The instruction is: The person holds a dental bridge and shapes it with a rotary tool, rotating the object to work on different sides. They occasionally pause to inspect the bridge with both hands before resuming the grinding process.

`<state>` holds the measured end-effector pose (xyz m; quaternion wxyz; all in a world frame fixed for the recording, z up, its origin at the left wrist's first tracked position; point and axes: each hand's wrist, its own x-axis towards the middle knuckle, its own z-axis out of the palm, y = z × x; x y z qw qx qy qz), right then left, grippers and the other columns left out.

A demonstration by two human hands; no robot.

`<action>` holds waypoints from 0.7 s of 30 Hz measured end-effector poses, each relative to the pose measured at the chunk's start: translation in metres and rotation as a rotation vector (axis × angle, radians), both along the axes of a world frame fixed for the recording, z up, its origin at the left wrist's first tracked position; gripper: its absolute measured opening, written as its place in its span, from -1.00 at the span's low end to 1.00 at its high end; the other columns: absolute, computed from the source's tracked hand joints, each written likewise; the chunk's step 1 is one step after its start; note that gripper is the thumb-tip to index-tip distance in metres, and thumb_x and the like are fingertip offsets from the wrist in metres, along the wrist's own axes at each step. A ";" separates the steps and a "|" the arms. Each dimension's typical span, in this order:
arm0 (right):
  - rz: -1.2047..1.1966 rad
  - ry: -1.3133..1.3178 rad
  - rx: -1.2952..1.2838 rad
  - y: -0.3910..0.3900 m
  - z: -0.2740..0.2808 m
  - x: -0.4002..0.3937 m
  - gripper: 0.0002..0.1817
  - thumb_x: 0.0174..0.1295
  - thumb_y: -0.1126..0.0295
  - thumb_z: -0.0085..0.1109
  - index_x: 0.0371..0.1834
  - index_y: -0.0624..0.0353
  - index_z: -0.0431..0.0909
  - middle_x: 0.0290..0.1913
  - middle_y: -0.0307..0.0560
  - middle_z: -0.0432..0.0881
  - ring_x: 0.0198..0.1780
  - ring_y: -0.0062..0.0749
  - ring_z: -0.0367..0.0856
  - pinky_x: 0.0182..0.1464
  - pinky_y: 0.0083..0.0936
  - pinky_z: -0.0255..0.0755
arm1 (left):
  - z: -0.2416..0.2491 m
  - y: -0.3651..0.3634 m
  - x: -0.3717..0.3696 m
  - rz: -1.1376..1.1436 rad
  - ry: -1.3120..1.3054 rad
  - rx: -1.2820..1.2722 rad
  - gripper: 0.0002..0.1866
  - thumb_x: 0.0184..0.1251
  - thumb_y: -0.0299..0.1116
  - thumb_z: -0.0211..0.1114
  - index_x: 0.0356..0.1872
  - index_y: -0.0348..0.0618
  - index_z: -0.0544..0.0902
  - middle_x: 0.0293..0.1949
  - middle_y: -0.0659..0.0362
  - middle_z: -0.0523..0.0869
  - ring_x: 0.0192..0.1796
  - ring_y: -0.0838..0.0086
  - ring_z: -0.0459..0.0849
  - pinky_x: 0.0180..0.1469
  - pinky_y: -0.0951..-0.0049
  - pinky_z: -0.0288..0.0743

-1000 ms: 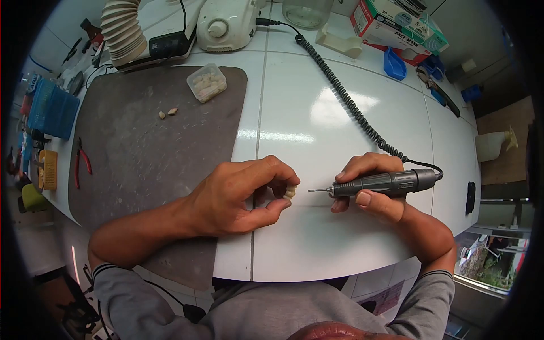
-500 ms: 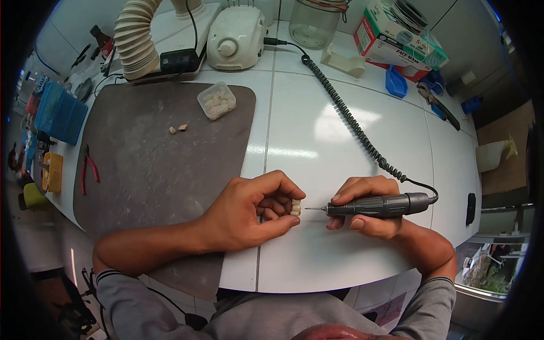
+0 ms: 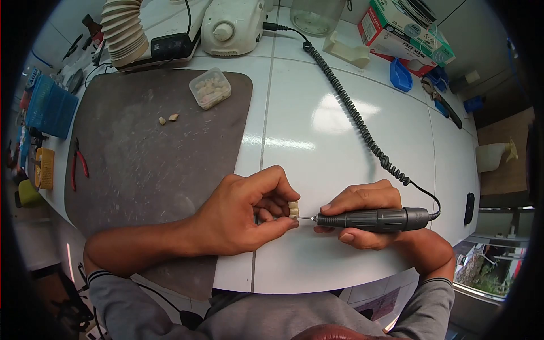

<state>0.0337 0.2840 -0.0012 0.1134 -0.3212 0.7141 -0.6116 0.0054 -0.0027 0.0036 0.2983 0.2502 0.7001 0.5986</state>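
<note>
While left hand (image 3: 238,215) pinches small tooth-like piece (image 3: 293,209) between thumb and fingertips, steadied low over white desk (image 3: 340,141), right hand (image 3: 360,212) wraps grey handpiece (image 3: 374,219) pen-style, bur tip seemingly touching piece; coiled cord (image 3: 351,107) trails slack to control unit (image 3: 232,25).
</note>
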 end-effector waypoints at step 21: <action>-0.018 -0.003 0.052 -0.002 0.004 0.002 -0.60 0.30 0.31 0.54 0.11 0.31 0.79 -0.18 0.06 0.90 -0.14 -0.23 0.93 -0.04 -0.43 0.80 | 0.002 0.000 0.000 0.009 -0.011 -0.026 -0.73 0.31 -0.53 0.58 -0.08 -0.33 0.66 -0.23 0.16 0.82 -0.23 0.72 0.77 -0.27 0.71 0.61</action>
